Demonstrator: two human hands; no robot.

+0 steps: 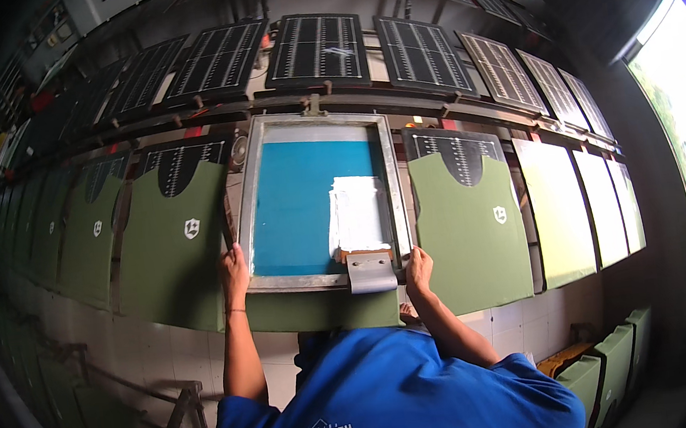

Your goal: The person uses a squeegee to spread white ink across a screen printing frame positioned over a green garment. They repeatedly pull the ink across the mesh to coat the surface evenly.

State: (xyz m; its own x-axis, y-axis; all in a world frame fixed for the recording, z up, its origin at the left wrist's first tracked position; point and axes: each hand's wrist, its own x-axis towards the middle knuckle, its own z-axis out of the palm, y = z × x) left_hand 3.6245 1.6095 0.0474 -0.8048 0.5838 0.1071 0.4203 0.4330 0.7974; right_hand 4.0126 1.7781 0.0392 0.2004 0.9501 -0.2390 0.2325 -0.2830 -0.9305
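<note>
L hand [233,269] & R hand [419,266] pinch screen frame [300,282] at 8 & 4 o'clock; best keep it lvl so squeegee [372,274] at 5 won't slip.

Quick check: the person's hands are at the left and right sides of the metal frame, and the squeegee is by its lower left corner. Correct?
Not quite: the head view shows the squeegee by the lower right corner. The left hand and right hand are at the metal frame's sides, as you said.

The head-worn fisheye looks down, its dark rim hard to read.
</note>
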